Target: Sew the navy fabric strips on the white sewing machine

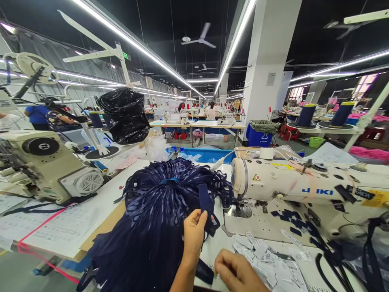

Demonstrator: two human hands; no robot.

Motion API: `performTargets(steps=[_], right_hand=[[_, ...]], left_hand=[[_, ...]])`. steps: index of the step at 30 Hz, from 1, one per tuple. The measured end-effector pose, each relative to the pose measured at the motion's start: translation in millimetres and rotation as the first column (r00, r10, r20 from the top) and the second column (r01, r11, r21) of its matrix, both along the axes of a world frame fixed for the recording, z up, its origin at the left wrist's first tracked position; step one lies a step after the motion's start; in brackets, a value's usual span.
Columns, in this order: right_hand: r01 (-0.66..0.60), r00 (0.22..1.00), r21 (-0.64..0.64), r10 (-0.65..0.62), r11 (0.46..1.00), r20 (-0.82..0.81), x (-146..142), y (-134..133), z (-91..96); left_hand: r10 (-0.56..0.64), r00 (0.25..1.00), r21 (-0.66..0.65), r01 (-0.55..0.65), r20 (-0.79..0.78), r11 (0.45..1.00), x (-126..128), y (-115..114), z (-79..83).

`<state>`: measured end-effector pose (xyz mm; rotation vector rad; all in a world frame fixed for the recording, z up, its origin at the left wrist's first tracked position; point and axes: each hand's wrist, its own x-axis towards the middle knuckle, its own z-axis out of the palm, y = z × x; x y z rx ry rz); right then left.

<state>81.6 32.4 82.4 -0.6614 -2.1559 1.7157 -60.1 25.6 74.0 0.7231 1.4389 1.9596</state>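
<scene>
My left hand [193, 233] pinches a navy fabric strip [206, 199] and holds it upright in front of a big heap of navy straps [158, 215]. My right hand [235, 271] hovers low at the table's near edge with its fingers curled, just left of a scatter of small white labels [270, 259]; whether it holds one I cannot tell. A white JUKI sewing machine [304, 186] stands to the right, its needle area [240, 202] close beside the raised strip.
A second beige machine [45, 166] sits at the left on a paper-covered table [69, 223] with a red line. Small navy cut pieces [290, 219] lie on the machine bed. A black plastic bag [126, 115] hangs behind. Other workers sit at far tables.
</scene>
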Motion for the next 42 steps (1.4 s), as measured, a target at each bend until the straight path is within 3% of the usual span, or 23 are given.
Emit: performTargets(steps=[4,8,19,26,32,42], right_hand=[[0.217,0.972,0.200,-0.193,0.956,-0.131,-5.6,30.8,4.9],[0.360,0.923,0.212,-0.315,0.909,-0.220,-11.2,44.3,13.4],[0.376,0.894,-0.044,-0.375,0.926,-0.243,-20.0,57.2,13.1],[0.359,0.888,-0.287,-0.420,0.888,-0.187,-17.8,53.9,21.0],[0.353,0.886,-0.324,-0.425,0.878,-0.187,-17.9,53.7,21.7],[0.359,0.881,-0.344,-0.437,0.868,-0.181,-16.8,56.1,18.6]], left_hand=[[-0.030,0.998,0.034,0.028,0.061,0.999,8.8,-8.4,10.1],[-0.111,0.993,0.053,0.109,0.026,0.993,12.9,-9.8,10.6],[-0.157,0.974,-0.044,0.152,-0.162,0.987,22.9,-9.8,12.9],[-0.214,0.955,-0.049,0.209,-0.205,0.977,17.5,-7.5,5.6],[-0.101,0.943,-0.055,0.088,-0.316,0.995,14.9,-8.6,-0.5],[0.014,0.983,0.033,-0.008,-0.186,0.999,13.9,-11.9,4.7]])
